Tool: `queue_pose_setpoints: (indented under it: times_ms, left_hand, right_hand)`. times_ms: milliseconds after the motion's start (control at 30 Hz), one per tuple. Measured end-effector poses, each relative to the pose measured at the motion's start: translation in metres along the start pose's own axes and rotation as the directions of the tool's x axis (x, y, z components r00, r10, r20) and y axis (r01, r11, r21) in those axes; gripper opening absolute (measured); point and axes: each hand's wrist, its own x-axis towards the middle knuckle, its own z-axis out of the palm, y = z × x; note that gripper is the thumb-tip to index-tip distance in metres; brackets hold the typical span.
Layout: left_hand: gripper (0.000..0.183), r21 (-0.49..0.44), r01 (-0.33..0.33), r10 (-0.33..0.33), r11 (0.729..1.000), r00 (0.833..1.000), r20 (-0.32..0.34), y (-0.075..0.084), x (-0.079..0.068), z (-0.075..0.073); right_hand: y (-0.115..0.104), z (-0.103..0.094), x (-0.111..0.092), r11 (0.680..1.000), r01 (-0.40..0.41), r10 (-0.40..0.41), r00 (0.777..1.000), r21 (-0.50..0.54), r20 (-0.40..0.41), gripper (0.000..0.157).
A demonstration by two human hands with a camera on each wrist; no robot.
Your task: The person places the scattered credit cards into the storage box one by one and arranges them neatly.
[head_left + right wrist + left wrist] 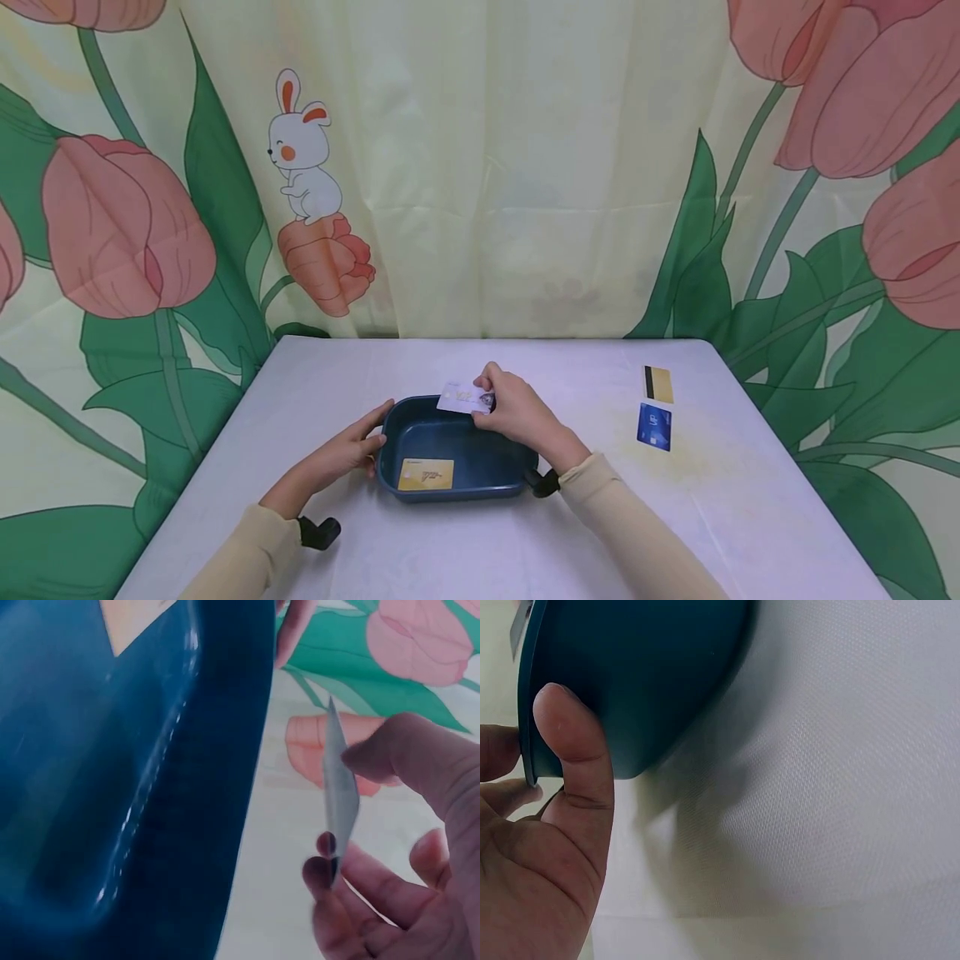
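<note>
Blue glossy rounded tub [480, 468] | right hand [520, 410] pinches thin card [461, 397]

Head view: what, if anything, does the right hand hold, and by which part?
The right hand pinches a thin white rectangular card by its right end, as seen there.

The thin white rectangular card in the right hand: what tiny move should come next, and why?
Perhaps lower the thin white card into the dark-blue rounded tub: the right hand pinches it near the tub's far side, and a yellow rectangular card lies inside.
</note>
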Motion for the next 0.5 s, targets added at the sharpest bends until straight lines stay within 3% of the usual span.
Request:
queue_pose_setpoints:
  times_ms: [200, 500]
  left_hand:
    - [0.067, 0.013, 0.001, -0.001, 1.000, 1.000, 0.000, 0.0013, -0.0010, 0.0005]
    - [0.067, 0.019, 0.001, -0.001, 1.000, 1.000, -0.002, 0.0013, -0.0015, 0.0002]
  right_hand:
    - [-0.0050, 0.0045, 0.0000, 1.000, -0.004, 0.003, 0.996, 0.005, 0.087, 0.035]
    - [-0.0085, 0.0089, 0.0001, 1.000, -0.011, 0.010, 0.994, 0.009, 0.109, 0.034]
